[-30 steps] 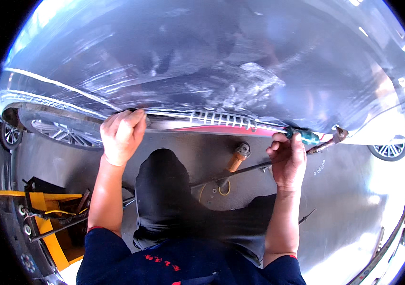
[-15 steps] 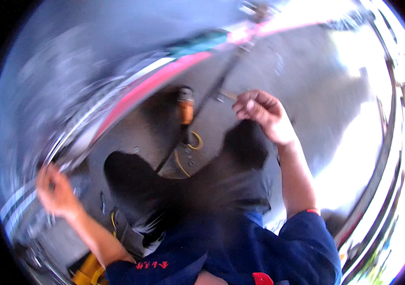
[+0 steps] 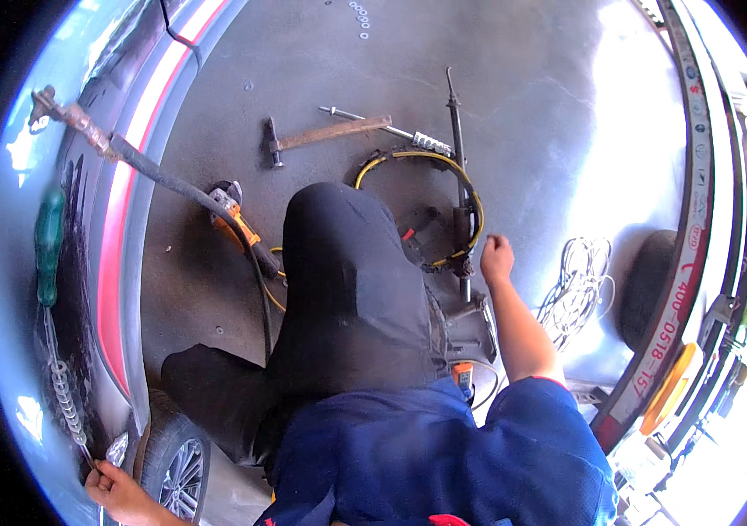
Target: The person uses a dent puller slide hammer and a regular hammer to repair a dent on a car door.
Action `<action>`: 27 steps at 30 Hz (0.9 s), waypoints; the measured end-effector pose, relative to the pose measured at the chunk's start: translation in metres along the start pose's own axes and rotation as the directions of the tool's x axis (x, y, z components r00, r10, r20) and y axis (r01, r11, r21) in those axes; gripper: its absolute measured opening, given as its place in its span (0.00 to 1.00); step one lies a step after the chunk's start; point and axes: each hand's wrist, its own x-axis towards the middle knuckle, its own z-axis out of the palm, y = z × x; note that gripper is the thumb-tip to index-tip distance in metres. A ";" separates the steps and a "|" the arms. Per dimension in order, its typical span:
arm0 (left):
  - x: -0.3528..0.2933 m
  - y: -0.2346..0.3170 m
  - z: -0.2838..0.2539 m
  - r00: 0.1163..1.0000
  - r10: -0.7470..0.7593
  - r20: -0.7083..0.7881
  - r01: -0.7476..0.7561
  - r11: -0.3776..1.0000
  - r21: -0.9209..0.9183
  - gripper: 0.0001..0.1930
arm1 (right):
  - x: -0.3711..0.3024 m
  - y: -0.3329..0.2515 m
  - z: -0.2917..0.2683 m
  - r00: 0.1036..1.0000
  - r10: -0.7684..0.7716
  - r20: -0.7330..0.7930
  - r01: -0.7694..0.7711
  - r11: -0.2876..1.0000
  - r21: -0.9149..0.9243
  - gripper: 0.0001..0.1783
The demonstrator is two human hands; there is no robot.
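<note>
Left hand (image 3: 119, 494) pinches thin metal rod (image 3: 50, 333): likely stiff, best gripped at green handle (image 3: 50, 237) ahead; right hand (image 3: 497, 259) curled, contents unclear.

The screwdriver handle (image 3: 49, 245) is green, the grinder (image 3: 237, 219) orange, the looped hose (image 3: 480, 210) yellow and black, the shirt (image 3: 373, 447) blue.

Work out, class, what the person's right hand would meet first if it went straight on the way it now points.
The right hand would probably meet the near side of the yellow-and-black hoop first, though it may pass above it, as depth is unclear.
</note>
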 end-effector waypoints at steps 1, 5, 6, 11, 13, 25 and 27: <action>0.001 0.003 0.001 1.000 -0.001 0.027 0.002 1.000 -0.020 0.19 | 0.031 -0.008 0.004 0.995 -0.079 -0.068 0.081 0.996 0.028 0.17; -0.002 0.029 -0.004 0.999 0.033 -0.018 -0.035 0.996 -0.086 0.13 | 0.113 -0.040 0.026 0.992 0.105 0.074 -0.115 0.981 0.155 0.16; -0.003 0.040 -0.010 0.995 -0.058 0.082 0.060 0.998 -0.022 0.14 | 0.134 -0.049 0.034 0.973 0.148 0.178 -0.175 0.974 0.142 0.16; -0.023 0.019 -0.010 0.999 -0.050 0.002 0.050 0.996 -0.073 0.12 | 0.141 -0.078 0.038 0.492 0.192 0.849 -0.400 0.916 0.024 0.23; -0.007 0.033 -0.018 0.997 -0.024 -0.077 0.015 0.993 -0.115 0.11 | 0.137 -0.078 0.042 0.475 0.321 0.820 -0.498 0.865 -0.050 0.26; -0.012 0.039 -0.035 0.998 0.053 -0.017 -0.055 0.988 -0.144 0.15 | 0.095 -0.159 0.003 0.854 0.235 0.464 -0.469 0.732 0.494 0.23; -0.008 0.050 -0.035 0.995 0.083 -0.053 -0.092 0.977 -0.190 0.16 | 0.097 -0.187 -0.056 0.896 0.276 0.348 -0.428 0.747 0.508 0.25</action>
